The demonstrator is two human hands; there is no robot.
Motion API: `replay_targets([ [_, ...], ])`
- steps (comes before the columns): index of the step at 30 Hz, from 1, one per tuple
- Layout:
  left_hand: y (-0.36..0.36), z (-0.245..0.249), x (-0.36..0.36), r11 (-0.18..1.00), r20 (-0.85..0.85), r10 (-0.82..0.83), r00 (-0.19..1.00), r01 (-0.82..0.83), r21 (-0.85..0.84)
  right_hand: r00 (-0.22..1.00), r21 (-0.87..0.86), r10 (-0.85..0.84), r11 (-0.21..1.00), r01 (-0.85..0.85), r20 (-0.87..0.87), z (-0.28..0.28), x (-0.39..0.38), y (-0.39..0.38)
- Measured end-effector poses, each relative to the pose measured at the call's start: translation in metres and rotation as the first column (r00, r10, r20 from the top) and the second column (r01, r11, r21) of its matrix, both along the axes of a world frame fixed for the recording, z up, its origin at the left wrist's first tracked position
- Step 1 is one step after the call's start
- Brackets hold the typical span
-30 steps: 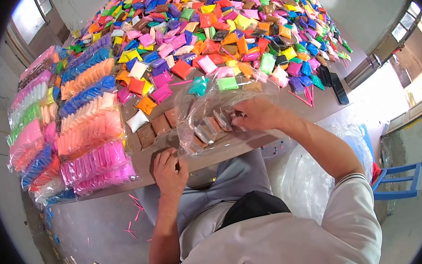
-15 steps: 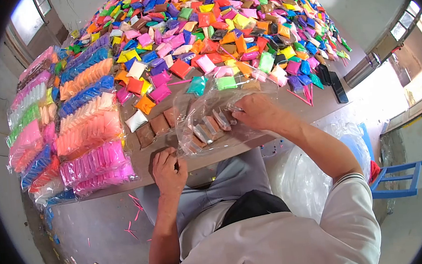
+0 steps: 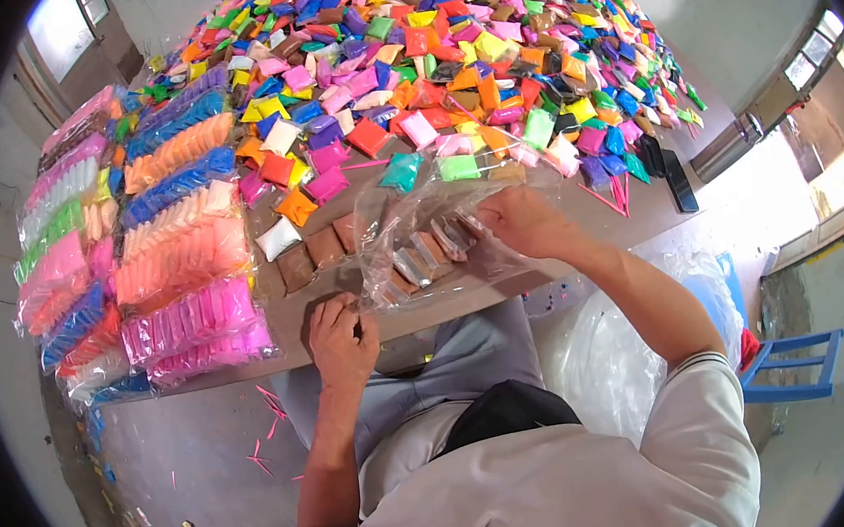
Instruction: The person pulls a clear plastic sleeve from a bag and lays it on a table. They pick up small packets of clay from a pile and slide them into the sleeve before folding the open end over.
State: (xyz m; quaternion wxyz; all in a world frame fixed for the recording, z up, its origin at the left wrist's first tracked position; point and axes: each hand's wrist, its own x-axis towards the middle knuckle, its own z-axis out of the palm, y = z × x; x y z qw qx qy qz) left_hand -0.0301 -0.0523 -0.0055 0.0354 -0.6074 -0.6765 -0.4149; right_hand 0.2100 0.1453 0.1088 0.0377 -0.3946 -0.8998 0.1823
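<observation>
The left hand (image 3: 342, 345) is resting curled; the right hand (image 3: 529, 222) is touching the bag (image 3: 403, 217), grip unclear. Packets (image 3: 428, 251) are lying between them

We see our right hand (image 3: 529, 222) a little farther right and higher than a second ago, its fingertips (image 3: 486, 220) drawn away from their lower spot over the brown packets (image 3: 428, 250). At the row's right end, we now find more packet surface uncovered, which our fingers hid before.
</observation>
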Motion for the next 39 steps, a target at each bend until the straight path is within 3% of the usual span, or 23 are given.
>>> replay_targets([
  [3, 0.0, 0.0, 0.001, 1.0, -0.002, 0.004, 1.0, -0.004, 0.022, 0.969, 0.009, 0.091, 0.996, -0.091, -0.23, 0.032, 0.01, -0.006],
  [6, 0.0, 0.0, 0.003, 0.999, 0.013, 0.009, 1.0, -0.009, 0.031, 0.815, -0.011, 0.054, 0.997, -0.073, -0.578, 0.079, 0.002, -0.032],
  [10, 0.0, -0.001, 0.002, 0.999, -0.002, 0.019, 1.0, -0.019, 0.035, 0.715, 0.343, 0.207, 0.938, 0.05, -0.668, 0.122, -0.036, -0.027],
  [12, 0.0, 0.001, 0.002, 0.999, -0.003, 0.018, 1.0, -0.018, 0.046, 0.707, 0.496, 0.327, 0.868, 0.038, -0.627, 0.123, -0.064, 0.008],
  [14, 0.0, 0.001, 0.002, 0.998, 0.001, 0.013, 1.0, -0.013, 0.058, 0.869, 0.491, 0.276, 0.87, -0.044, -0.411, 0.119, -0.093, 0.04],
  [16, 0.0, 0.002, 0.001, 0.998, 0.004, 0.006, 1.0, -0.006, 0.063, 0.93, 0.231, 0.315, 0.935, -0.269, -0.192, 0.1, -0.119, 0.08],
  [17, 0.0, 0.002, 0.001, 0.998, 0.008, 0.001, 1.0, -0.001, 0.063, 0.946, 0.086, 0.323, 0.943, -0.322, 0.002, 0.098, -0.131, 0.087],
  [18, -0.001, 0.0, 0.001, 0.998, 0.009, -0.001, 1.0, 0.001, 0.063, 0.918, -0.068, 0.345, 0.939, -0.338, 0.196, 0.093, -0.143, 0.089],
  [20, 0.0, -0.001, 0.0, 0.998, 0.012, -0.007, 1.0, 0.006, 0.066, 0.839, -0.172, 0.408, 0.913, -0.37, 0.359, 0.058, -0.158, 0.098],
  [24, 0.0, 0.002, -0.002, 0.996, 0.054, -0.031, 0.998, 0.027, 0.081, 0.667, -0.299, 0.501, 0.865, -0.403, 0.551, 0.016, -0.17, 0.11],
  [25, -0.001, 0.005, -0.003, 0.997, 0.065, -0.044, 0.997, 0.039, 0.073, 0.587, -0.309, 0.501, 0.862, -0.401, 0.636, 0.036, -0.175, 0.092],
  [28, -0.001, 0.01, -0.004, 0.996, 0.099, -0.068, 0.993, 0.061, 0.067, 0.565, -0.36, 0.512, 0.859, -0.365, 0.648, 0.044, -0.176, 0.075],
  [29, -0.001, 0.01, -0.005, 0.995, 0.109, -0.074, 0.991, 0.067, 0.07, 0.55, -0.346, 0.627, 0.772, -0.533, 0.551, 0.024, -0.168, 0.085],
  [33, -0.001, 0.01, -0.007, 0.997, 0.121, -0.077, 0.99, 0.075, 0.02, 0.694, -0.279, 0.474, 0.88, -0.384, 0.541, 0.023, -0.162, 0.056],
  [39, 0.0, 0.01, -0.008, 0.997, 0.169, -0.072, 0.983, 0.074, -0.005, 0.616, -0.147, 0.571, 0.786, -0.6, 0.542, 0.011, -0.165, 0.047],
])
